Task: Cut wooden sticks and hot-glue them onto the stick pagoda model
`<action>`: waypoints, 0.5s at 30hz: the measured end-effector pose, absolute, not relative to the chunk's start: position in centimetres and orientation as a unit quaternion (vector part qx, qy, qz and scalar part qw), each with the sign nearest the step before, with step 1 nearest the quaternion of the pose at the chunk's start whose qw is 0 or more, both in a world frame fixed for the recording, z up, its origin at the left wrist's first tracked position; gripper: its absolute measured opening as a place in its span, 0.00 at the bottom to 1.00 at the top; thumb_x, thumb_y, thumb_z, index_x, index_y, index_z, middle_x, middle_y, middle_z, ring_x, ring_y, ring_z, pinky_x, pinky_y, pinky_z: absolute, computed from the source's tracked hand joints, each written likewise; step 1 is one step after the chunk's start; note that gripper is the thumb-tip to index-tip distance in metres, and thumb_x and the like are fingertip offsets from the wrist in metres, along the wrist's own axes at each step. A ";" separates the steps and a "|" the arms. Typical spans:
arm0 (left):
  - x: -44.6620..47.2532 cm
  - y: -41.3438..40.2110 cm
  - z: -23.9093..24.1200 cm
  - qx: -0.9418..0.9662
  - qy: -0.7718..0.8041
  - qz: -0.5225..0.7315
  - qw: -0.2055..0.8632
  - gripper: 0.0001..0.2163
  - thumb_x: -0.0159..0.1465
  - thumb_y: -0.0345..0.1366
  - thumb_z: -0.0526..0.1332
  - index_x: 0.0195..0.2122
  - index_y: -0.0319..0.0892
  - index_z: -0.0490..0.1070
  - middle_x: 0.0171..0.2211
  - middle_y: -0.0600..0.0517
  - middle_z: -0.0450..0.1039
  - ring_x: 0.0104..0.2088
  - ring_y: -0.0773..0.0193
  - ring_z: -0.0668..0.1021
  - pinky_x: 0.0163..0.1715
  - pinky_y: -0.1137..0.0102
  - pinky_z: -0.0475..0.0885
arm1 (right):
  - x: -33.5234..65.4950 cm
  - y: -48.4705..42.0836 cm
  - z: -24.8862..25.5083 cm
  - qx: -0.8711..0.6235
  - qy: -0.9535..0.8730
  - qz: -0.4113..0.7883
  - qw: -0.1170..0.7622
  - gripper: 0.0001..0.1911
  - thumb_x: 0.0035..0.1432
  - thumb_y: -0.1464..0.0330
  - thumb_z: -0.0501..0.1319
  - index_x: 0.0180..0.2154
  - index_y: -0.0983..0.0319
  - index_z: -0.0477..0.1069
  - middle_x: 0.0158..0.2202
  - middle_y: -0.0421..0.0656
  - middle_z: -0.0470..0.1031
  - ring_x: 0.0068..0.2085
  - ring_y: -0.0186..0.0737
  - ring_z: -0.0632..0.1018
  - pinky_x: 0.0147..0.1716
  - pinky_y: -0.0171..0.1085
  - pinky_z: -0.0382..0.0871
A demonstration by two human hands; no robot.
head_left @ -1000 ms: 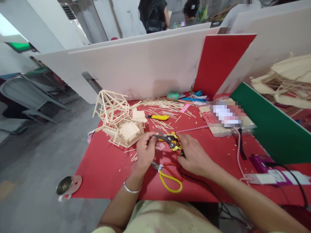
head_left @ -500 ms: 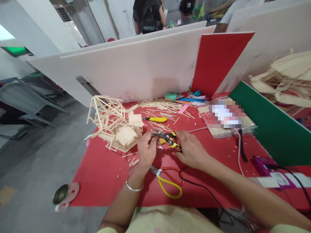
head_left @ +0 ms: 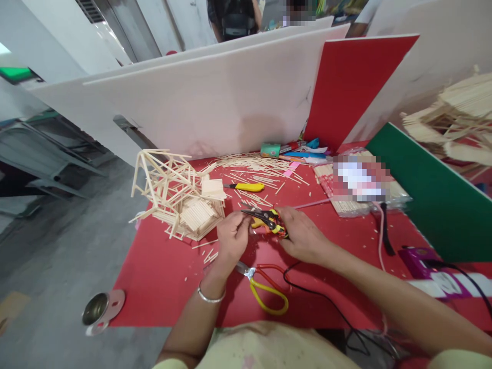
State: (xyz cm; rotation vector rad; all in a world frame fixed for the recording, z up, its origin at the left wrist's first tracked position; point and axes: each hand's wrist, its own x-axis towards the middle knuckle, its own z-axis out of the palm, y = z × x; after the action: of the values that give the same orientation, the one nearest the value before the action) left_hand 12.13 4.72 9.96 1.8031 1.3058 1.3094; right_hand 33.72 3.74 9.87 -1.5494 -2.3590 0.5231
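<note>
from afar i see a red worktop point(head_left: 154, 287) strewn with pale sticks point(head_left: 249, 163), white board point(head_left: 200, 102) behind, grey floor point(head_left: 69, 261) at left. over the worktop's middle, my right hand point(head_left: 303, 237) keeps its grip around black-bladed, yellow-trimmed snips point(head_left: 268, 218); my left hand point(head_left: 233, 237) curls by their tips, holding what, i cannot tell.

1. Shirt point(head_left: 277, 341): pale yellow-green, its front showing along the near edge of the desk point(head_left: 154, 297), with a faint pinkish mark point(head_left: 249, 362).
2. Sleeves point(head_left: 457, 360): same pale colour, short, leaving the forearms point(head_left: 361, 279) bare.
3. Bangle point(head_left: 210, 299): slim, shiny, silver-coloured, around the left wrist point(head_left: 218, 277).
4. Left hand point(head_left: 232, 237) and right hand point(head_left: 303, 237): bare.
</note>
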 end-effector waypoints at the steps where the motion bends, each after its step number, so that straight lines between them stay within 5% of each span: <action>1: 12.1 4.7 10.0 0.672 0.483 0.487 0.279 0.16 0.69 0.35 0.58 0.23 0.42 0.73 0.20 0.53 0.72 0.22 0.66 0.74 0.26 0.72 0.66 | 33.7 3.7 9.9 -0.528 -0.815 0.190 0.141 0.32 0.55 0.68 0.59 0.61 0.68 0.59 0.55 0.58 0.69 0.55 0.55 0.72 0.56 0.48 0.64; 8: 12.0 4.3 9.1 0.599 0.479 0.477 0.429 0.15 0.69 0.41 0.59 0.26 0.41 0.72 0.14 0.56 0.66 0.15 0.69 0.69 0.17 0.74 0.61 | 33.6 3.6 9.5 -0.535 -0.810 0.188 0.148 0.26 0.53 0.71 0.60 0.55 0.66 0.64 0.47 0.54 0.73 0.46 0.52 0.74 0.48 0.45 0.66; 15: 11.6 4.4 9.6 0.412 0.354 0.474 0.693 0.13 0.59 0.44 0.71 0.34 0.39 0.74 0.20 0.58 0.70 0.10 0.78 0.59 0.08 0.79 0.56 | 34.5 4.1 9.2 -0.465 -0.837 0.214 0.193 0.33 0.53 0.72 0.60 0.62 0.62 0.59 0.57 0.54 0.70 0.56 0.53 0.72 0.55 0.47 0.65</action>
State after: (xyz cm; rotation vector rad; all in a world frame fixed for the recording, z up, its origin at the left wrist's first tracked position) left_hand 11.63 4.37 9.61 0.9212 0.7908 1.0586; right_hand 34.54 4.11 9.17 -1.3041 -2.3480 0.6009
